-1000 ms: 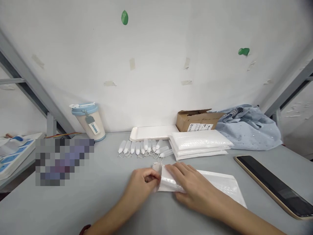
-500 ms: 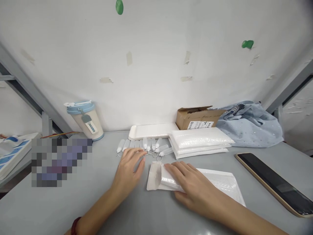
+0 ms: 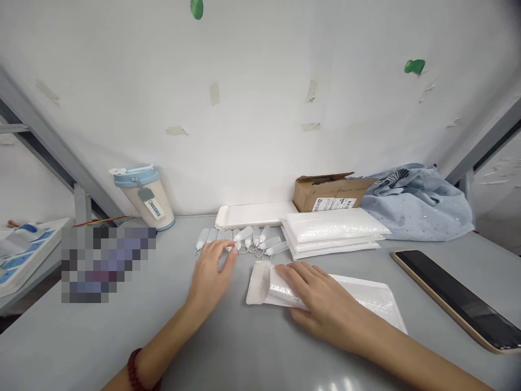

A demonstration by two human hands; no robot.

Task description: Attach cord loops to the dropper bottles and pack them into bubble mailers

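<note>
My left hand point(image 3: 209, 271) reaches to the row of small clear squeeze bottles point(image 3: 266, 244), which have white tips and thin loops. Its thumb and forefinger are closed at the white tip of one small squeeze bottle point(image 3: 244, 233), which lies tilted above the others. My right hand point(image 3: 321, 307) grips a white bubble mailer point(image 3: 370, 298), fingers on top and thumb at the near edge. The mailer's open flap end points left, and its mouth gapes slightly. What lies inside it cannot be made out.
Behind the bottles lie flat white mailers point(image 3: 256, 214) and a stack of padded mailers point(image 3: 337, 231). A cardboard box point(image 3: 334, 193), blue cloth point(image 3: 419, 209), tumbler point(image 3: 148, 201) and power strip point(image 3: 32, 252) stand around. A phone point(image 3: 456, 298) lies at right.
One small bottle has turned from upright to tilted at my left fingertips, which have closed in on it. My right hand still holds the mailer, whose mouth gapes a little more.
</note>
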